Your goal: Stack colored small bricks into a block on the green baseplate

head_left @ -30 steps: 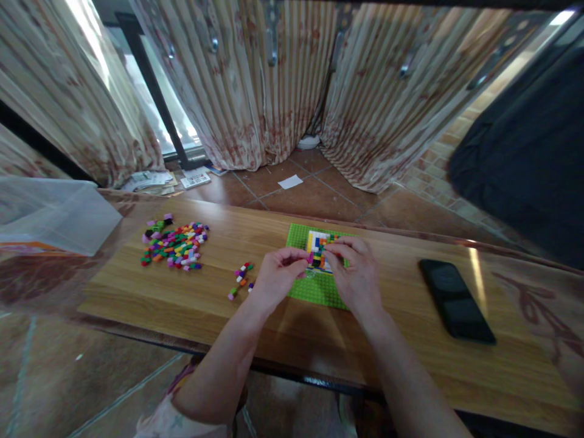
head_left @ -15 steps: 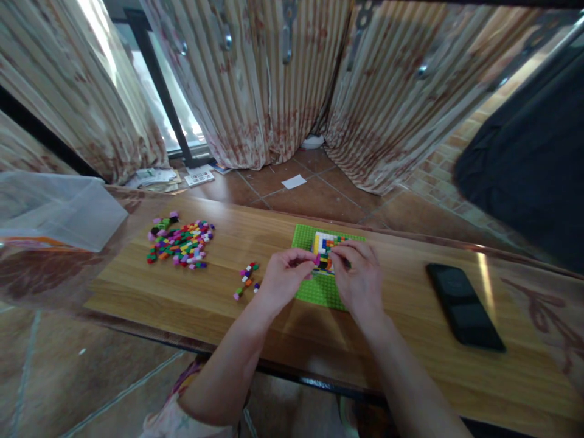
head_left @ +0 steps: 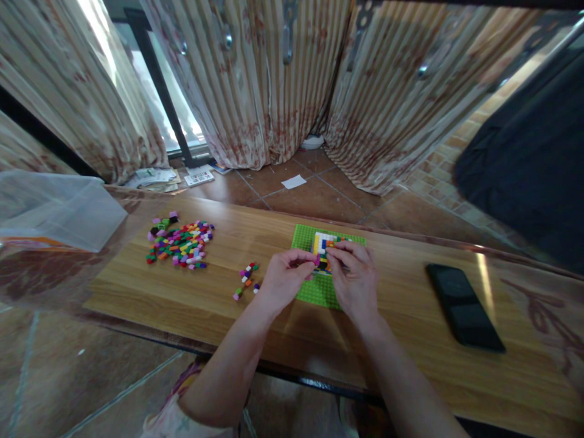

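A green studded baseplate [head_left: 319,294] lies on the wooden table, carrying a block of many-coloured toy bricks [head_left: 325,237] with white and yellow along its edges. My left hand [head_left: 285,277] is closed at the left side of this block, a magenta brick [head_left: 316,260] pinched between thumb and forefinger. Over the right part of the block, my right hand [head_left: 354,274] has its thumb and forefinger pressed together. Whatever those right fingertips hold, if anything, is too small to make out. Both hands hide part of the bricks and the plate.
Left of my hands lie a few loose bricks [head_left: 247,281], and farther left a larger heap of bricks [head_left: 182,243]. A clear plastic bin [head_left: 59,210] stands at the table's left end. A black phone [head_left: 464,307] rests on the right side.
My right hand has shifted slightly left, its fingertips nearer the left hand. The left hand stays in place with the magenta brick.
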`<state>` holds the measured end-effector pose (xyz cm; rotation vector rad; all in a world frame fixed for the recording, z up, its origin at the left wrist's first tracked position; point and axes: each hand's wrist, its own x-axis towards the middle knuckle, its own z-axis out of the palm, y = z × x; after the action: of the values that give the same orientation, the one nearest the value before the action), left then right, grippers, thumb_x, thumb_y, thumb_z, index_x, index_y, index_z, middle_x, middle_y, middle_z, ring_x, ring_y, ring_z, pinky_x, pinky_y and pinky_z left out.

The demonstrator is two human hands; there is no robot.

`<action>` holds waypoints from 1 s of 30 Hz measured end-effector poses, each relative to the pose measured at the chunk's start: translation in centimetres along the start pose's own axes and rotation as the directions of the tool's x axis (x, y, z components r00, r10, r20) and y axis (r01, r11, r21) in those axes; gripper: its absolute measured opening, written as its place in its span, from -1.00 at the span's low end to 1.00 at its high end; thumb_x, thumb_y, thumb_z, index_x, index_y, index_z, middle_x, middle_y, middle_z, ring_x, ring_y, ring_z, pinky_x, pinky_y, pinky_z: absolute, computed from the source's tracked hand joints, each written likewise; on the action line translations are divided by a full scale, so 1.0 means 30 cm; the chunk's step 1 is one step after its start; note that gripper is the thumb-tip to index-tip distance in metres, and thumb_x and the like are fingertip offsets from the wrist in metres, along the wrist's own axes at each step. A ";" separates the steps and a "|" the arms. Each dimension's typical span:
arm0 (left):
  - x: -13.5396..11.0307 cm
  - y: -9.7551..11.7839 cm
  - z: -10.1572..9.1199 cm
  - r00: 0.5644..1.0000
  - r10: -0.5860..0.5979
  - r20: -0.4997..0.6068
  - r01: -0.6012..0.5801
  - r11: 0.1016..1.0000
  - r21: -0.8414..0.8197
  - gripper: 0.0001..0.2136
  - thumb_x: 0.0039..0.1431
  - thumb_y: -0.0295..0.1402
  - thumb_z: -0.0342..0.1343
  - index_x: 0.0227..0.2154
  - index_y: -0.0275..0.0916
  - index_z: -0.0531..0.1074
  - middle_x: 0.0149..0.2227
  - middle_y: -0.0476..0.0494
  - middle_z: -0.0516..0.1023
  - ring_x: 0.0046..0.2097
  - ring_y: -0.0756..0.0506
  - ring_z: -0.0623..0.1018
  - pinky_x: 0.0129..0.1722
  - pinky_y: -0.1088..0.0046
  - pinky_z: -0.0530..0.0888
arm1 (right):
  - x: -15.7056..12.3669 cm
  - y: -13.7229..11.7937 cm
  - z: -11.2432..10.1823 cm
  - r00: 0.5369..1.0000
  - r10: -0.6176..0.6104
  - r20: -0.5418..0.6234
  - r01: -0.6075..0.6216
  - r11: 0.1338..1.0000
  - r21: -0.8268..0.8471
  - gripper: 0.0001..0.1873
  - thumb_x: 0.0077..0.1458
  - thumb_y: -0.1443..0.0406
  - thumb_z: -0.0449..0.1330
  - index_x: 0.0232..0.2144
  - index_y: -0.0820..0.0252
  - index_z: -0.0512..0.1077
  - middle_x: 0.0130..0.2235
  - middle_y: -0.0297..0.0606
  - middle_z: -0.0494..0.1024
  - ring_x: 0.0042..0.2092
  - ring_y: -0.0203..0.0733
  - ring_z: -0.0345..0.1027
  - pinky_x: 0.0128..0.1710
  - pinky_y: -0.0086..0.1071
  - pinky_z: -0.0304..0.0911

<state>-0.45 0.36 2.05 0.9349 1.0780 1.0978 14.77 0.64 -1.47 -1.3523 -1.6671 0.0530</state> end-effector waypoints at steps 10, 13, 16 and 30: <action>0.003 0.000 -0.001 1.000 -0.025 -0.005 0.025 1.000 -0.003 -0.91 -0.09 -0.47 0.23 -0.45 -0.32 0.58 -0.48 -0.04 0.55 -0.46 0.05 0.43 -0.40 0.52 0.40 | -0.020 -0.005 0.004 0.994 -0.099 0.047 0.101 0.994 -0.048 -0.79 0.22 0.30 0.12 -0.20 0.06 0.57 -0.10 -0.16 0.50 -0.01 -0.05 0.28 -0.04 -0.08 0.31; 0.002 -0.001 0.000 0.999 -0.032 -0.007 0.032 0.999 -0.013 -0.90 -0.09 -0.48 0.23 -0.44 -0.32 0.58 -0.46 -0.05 0.56 -0.45 0.05 0.45 -0.39 0.52 0.41 | -0.018 -0.002 0.001 0.992 -0.108 0.057 0.112 0.992 -0.060 -0.79 0.22 0.30 0.13 -0.20 0.06 0.57 -0.10 -0.16 0.50 -0.02 -0.04 0.29 -0.04 -0.07 0.31; -0.001 -0.001 0.000 1.000 -0.030 -0.006 0.030 0.999 -0.029 -0.90 -0.10 -0.48 0.24 -0.44 -0.32 0.59 -0.47 -0.04 0.56 -0.46 0.06 0.45 -0.39 0.53 0.42 | -0.016 -0.004 -0.004 0.995 -0.064 0.072 0.066 0.998 -0.021 -0.79 0.22 0.28 0.13 -0.21 0.04 0.58 -0.08 -0.16 0.50 -0.02 -0.04 0.30 -0.04 -0.06 0.31; -0.005 0.005 -0.009 0.996 -0.009 0.091 0.024 0.986 -0.166 -0.85 -0.12 -0.42 0.31 -0.41 -0.33 0.58 -0.43 -0.07 0.59 -0.42 0.05 0.49 -0.35 0.51 0.44 | -0.028 -0.089 -0.048 0.991 0.048 0.126 -0.083 0.953 0.290 -0.83 0.19 0.24 0.20 -0.18 0.05 0.54 -0.12 -0.20 0.56 -0.03 -0.13 0.44 0.02 -0.15 0.36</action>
<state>-0.74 0.27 2.15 0.8328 0.9042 1.1039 13.73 -1.77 0.29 -1.1941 -1.6351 0.4120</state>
